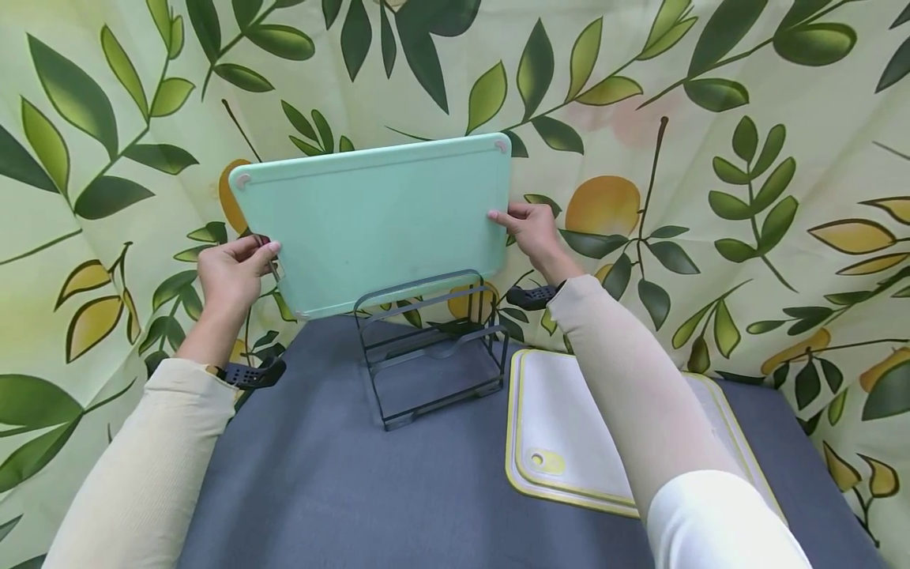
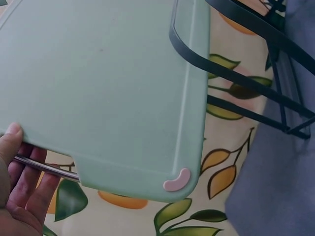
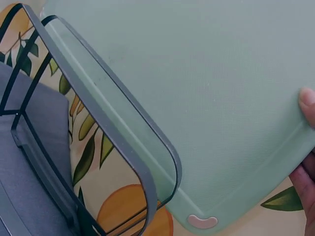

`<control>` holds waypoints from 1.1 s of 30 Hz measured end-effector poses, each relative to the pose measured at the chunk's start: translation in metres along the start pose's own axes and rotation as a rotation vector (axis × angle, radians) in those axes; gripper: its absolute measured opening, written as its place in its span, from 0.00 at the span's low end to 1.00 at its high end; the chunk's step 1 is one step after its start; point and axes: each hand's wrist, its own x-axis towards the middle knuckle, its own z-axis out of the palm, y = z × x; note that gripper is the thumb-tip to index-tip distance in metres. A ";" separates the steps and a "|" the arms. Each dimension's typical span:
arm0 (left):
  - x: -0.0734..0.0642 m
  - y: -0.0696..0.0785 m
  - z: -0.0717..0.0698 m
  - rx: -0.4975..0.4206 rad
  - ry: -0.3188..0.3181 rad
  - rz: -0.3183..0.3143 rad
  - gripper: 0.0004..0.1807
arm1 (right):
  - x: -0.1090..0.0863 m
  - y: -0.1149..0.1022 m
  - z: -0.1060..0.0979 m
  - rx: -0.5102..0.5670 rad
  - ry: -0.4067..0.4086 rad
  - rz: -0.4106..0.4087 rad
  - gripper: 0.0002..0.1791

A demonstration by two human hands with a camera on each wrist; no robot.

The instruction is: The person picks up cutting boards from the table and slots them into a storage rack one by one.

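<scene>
A mint-green cutting board with pink corner pads is held up, tilted, behind and above the dark wire rack. My left hand grips its left edge, where a metal handle shows in the left wrist view. On the opposite edge, my right hand pinches the board, thumb on the near face and fingers behind. In the right wrist view the rack's top loops cross in front of the board's lower part. Whether board and rack touch, I cannot tell.
White cutting boards with yellow rims lie on the grey-blue tabletop, right of the rack and partly under my right forearm. A leaf-patterned cloth hangs behind the table.
</scene>
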 end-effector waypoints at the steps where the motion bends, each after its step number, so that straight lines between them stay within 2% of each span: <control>1: -0.001 0.000 0.000 0.007 -0.002 0.000 0.30 | 0.000 0.001 0.000 -0.005 0.003 -0.002 0.20; 8: -0.002 -0.005 0.003 -0.028 -0.010 0.029 0.28 | 0.001 0.009 0.001 -0.014 0.018 0.014 0.22; 14: -0.001 -0.010 0.004 -0.061 -0.018 0.025 0.27 | 0.000 0.015 0.002 -0.013 0.007 0.026 0.23; 23: -0.003 -0.014 0.007 -0.050 -0.015 0.047 0.25 | -0.002 0.023 0.004 0.006 0.004 0.008 0.23; 27: -0.004 -0.017 0.008 -0.026 -0.015 0.037 0.26 | -0.003 0.026 0.004 0.008 -0.009 0.015 0.23; 33: -0.005 -0.021 0.009 -0.036 -0.025 0.015 0.27 | -0.003 0.030 0.005 0.013 -0.012 0.028 0.23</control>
